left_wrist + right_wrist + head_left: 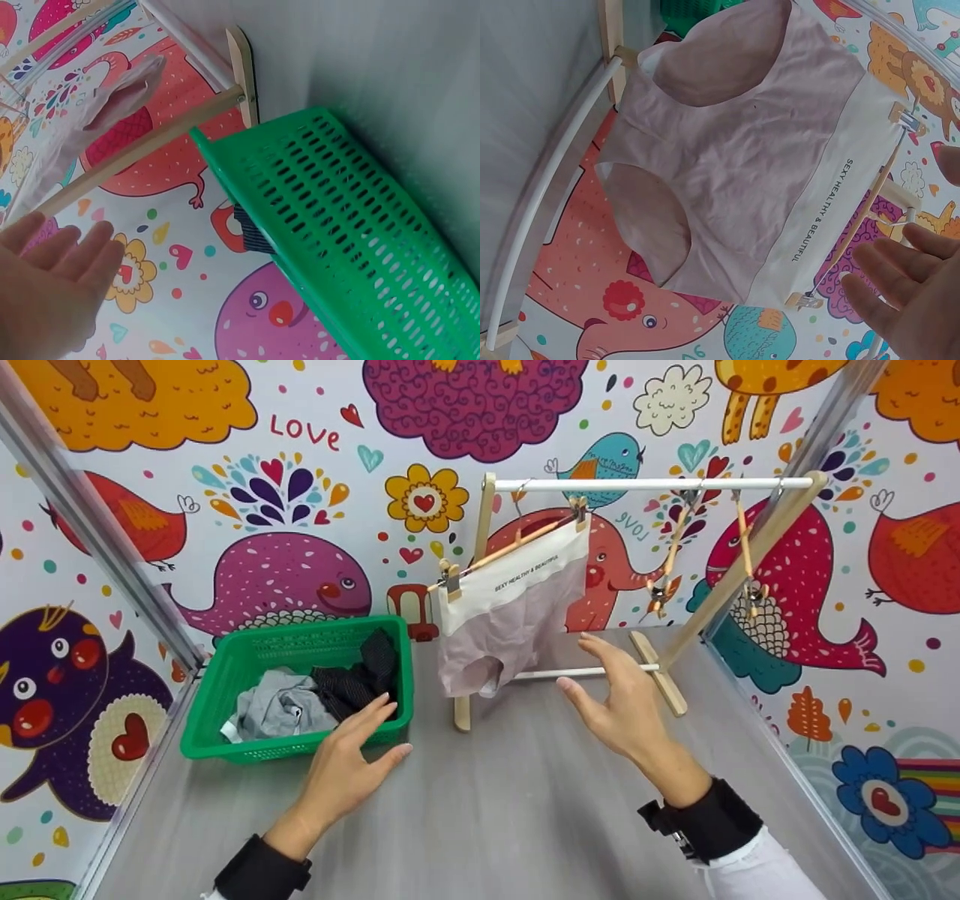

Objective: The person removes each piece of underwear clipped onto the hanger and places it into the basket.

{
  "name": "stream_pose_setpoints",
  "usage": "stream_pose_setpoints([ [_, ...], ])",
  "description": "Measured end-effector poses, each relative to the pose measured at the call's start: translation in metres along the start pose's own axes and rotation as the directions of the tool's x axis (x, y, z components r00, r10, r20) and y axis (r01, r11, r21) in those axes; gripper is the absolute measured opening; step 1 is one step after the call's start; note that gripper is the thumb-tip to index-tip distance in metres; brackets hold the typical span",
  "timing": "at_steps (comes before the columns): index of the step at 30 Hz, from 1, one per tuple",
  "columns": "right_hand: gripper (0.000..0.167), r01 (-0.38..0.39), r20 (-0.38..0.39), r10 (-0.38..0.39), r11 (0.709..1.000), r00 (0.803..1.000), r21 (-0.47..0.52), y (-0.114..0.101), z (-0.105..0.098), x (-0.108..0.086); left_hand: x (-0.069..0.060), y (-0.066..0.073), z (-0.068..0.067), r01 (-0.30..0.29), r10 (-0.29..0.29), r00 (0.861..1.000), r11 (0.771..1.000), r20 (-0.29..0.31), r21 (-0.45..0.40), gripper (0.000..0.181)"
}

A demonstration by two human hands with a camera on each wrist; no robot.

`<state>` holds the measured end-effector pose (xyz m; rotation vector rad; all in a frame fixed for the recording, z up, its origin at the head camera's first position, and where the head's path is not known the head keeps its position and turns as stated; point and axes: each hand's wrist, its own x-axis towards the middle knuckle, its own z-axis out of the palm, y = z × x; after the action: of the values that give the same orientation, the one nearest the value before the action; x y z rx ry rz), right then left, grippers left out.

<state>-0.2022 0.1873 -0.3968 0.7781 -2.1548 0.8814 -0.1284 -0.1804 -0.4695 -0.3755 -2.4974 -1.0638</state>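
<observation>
The pink-and-white underpants (510, 607) hang slanted from a clip hanger (536, 534) on the white rail (637, 484); uneven pull could slip a clip (453, 586) and drop them. The right hand (624, 705) and left hand (339, 771) (the latter near the green basket (255, 748)) have empty, outstretched grips.

I have my left grip (346, 769) reaching up from the lower left, its fingers (367, 720) extended and relaxed, the thumb (391, 757) spread from them. My right grip (622, 709) reaches in from the lower right, well apart from it, fingers loosely extended, thumb also spread. Black bands wrap my left wrist (295, 832) and right wrist (681, 781), a white sleeve (761, 871) behind the right.
</observation>
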Motion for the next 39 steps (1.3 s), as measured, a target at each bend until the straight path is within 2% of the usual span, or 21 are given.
stream_pose_setpoints([
  [6, 0.064, 0.003, -0.004, -0.003, 1.0, 1.0, 0.008, -0.009, 0.006, 0.011, -0.004, 0.004, 0.006, 0.004, -0.003, 0.999, 1.0, 0.035, -0.022, 0.063],
  [13, 0.071, -0.009, -0.015, 0.01, 0.999, 1.0, 0.044, -0.017, 0.013, 0.02, -0.008, 0.006, 0.011, 0.008, -0.006, 0.999, 0.999, 0.041, -0.04, 0.065],
  [19, 0.08, -0.027, -0.01, 0.028, 0.999, 1.0, 0.033, -0.026, 0.022, 0.029, -0.012, 0.007, 0.014, 0.012, -0.009, 0.999, 0.999, 0.054, -0.05, 0.066],
  [25, 0.086, -0.062, -0.036, 0.063, 0.998, 0.997, 0.009, -0.038, 0.037, 0.044, -0.017, 0.008, 0.018, 0.0, 0.005, 0.998, 0.998, 0.069, -0.062, 0.07],
  [31, 0.091, -0.056, -0.06, 0.055, 0.998, 0.997, -0.003, -0.049, 0.055, 0.059, -0.021, 0.009, 0.017, -0.002, 0.009, 0.996, 0.997, 0.091, -0.076, 0.076],
  [39, 0.094, -0.085, -0.081, 0.083, 0.996, 0.993, -0.015, -0.059, 0.072, 0.066, -0.029, 0.008, 0.017, -0.032, 0.038, 0.996, 0.997, 0.086, -0.07, 0.079],
])
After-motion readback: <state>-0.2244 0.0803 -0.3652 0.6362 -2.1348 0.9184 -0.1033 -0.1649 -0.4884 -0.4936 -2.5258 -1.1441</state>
